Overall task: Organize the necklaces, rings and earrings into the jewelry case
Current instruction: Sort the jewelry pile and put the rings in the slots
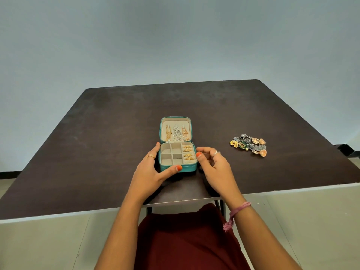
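A small teal jewelry case (188,168) lies open on the dark table. Its raised lid holds gold and silver necklaces (176,133). Several gold rings (188,152) sit in the right-hand slots of the beige tray; the other compartments look bare. My left hand (153,168) holds the case's left side, fingers along the left wall and thumb against the front wall. My right hand (212,162) hovers just right of the case with loosely curled fingers, holding nothing. A pile of earrings (249,146) lies on the table to the right.
The dark table (97,143) stretches wide around the case, with its front edge near my lap. A plain grey wall stands behind it. The table's right edge runs close to the earring pile.
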